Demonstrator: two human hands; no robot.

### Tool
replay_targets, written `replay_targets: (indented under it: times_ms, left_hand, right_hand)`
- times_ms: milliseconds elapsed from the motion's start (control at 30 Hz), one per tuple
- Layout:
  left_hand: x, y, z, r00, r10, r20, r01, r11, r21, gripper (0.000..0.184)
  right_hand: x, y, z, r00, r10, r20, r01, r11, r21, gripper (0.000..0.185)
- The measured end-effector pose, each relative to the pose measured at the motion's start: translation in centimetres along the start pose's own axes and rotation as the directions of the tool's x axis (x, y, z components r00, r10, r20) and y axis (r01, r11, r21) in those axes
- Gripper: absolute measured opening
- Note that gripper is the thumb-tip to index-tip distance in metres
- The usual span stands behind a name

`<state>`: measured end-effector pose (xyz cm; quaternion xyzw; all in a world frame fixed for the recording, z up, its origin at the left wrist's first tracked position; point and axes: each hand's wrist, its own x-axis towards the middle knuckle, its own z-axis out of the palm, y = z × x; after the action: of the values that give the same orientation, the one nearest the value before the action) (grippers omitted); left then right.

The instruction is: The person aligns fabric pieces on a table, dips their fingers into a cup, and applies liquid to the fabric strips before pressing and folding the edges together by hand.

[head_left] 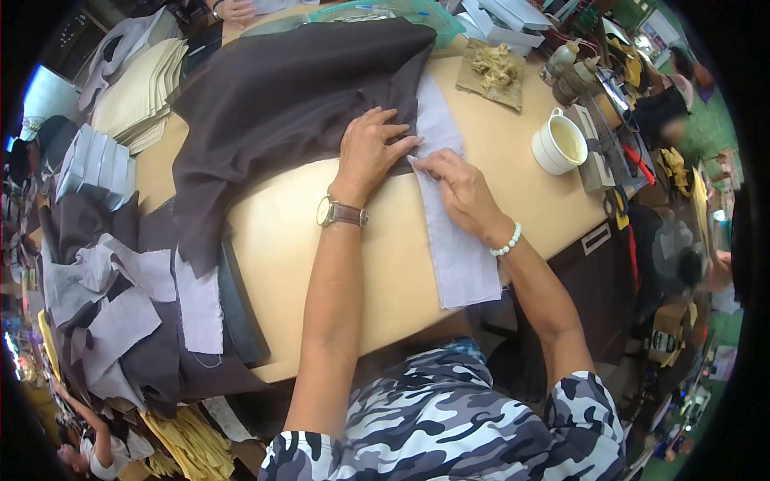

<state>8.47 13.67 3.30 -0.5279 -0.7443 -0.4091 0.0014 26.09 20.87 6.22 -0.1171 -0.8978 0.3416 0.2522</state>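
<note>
A dark brown cloth (281, 88) lies spread over the far half of the table, its right edge meeting a pale grey fabric strip (457, 256). The strip runs toward me and hangs over the near table edge. My left hand (373, 148), fingers apart, presses on the dark cloth near that edge. Close beside it, my right hand (459, 188) has thumb and forefinger pinched on the strip's left edge; its other fingers curl under. The exact spot of the pinch is partly hidden.
On the right of the table (337, 272) stand a white mug (559, 144), bottles (560, 60) and a brown pad with yellowish scraps (493, 72). Stacked cream sheets (132, 92), white boxes (96, 164) and grey fabric pieces (120, 321) lie left. Another person's hand (235, 11) shows behind.
</note>
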Motion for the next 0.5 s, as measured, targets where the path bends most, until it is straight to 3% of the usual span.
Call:
replay_targets:
  times_ms: [267,300,400,467,500]
  left_hand:
    - [-0.3,1.1,-0.9,0.992,0.025,-0.121,-0.022,0.999,0.033,0.030]
    - [-0.3,1.9,-1.3,0.970,0.091,-0.226,-0.082,0.996,0.046,0.022]
    - [-0.9,4.6,-3.4,0.962,0.090,-0.259,-0.056,0.989,0.138,0.016]
    - [-2.9,7.9,-4.1,0.969,-0.166,-0.185,0.194,0.971,0.143,0.015]
    - [-4.3,8.5,-3.7,0.972,-0.205,-0.119,0.224,0.957,0.183,0.018]
  right_hand:
    - [-0.1,0.2,-0.1,0.998,-0.058,-0.021,0.057,0.998,-0.005,0.032]
    - [0.0,0.2,-0.2,0.998,-0.067,-0.004,0.067,0.998,-0.021,0.032]
    - [0.2,0.4,-0.6,0.995,-0.079,0.062,0.083,0.995,-0.054,0.032]
    - [0.5,0.7,-0.9,0.992,-0.076,0.106,0.083,0.995,-0.063,0.033]
    - [0.7,1.0,-1.0,0.992,-0.061,0.114,0.066,0.997,-0.037,0.033]
